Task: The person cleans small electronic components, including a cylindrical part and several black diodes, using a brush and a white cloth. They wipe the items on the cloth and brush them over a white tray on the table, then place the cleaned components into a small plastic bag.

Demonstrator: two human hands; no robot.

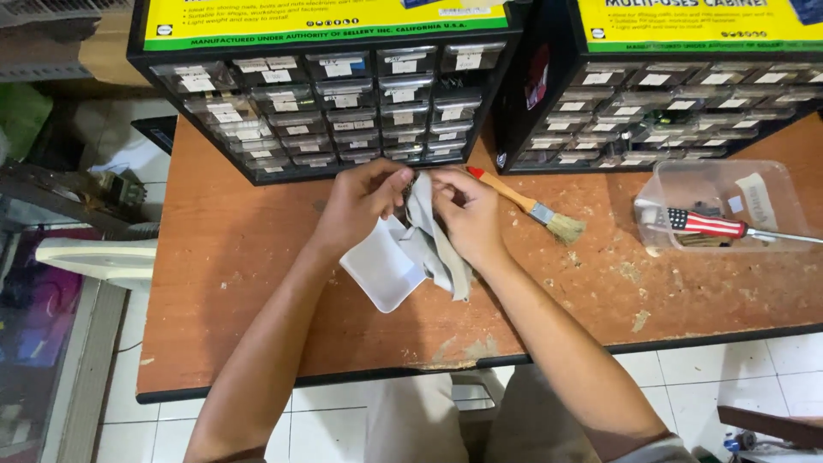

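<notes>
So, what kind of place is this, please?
Probably a small repair or hobby workshop. Two black cabinets of small labelled drawers stand on a worn wooden bench, with a brush and a screwdriver in a clear tub.

A small dark thing pinched between both hands' fingers stays mostly hidden; the drawer cabinets are cut off at the frame's top.

Both hands, left hand and right hand, pinch a grey cloth just in front of the left drawer cabinet. Right of the cloth lies a brush; farther right, a clear tub holds a screwdriver.
</notes>
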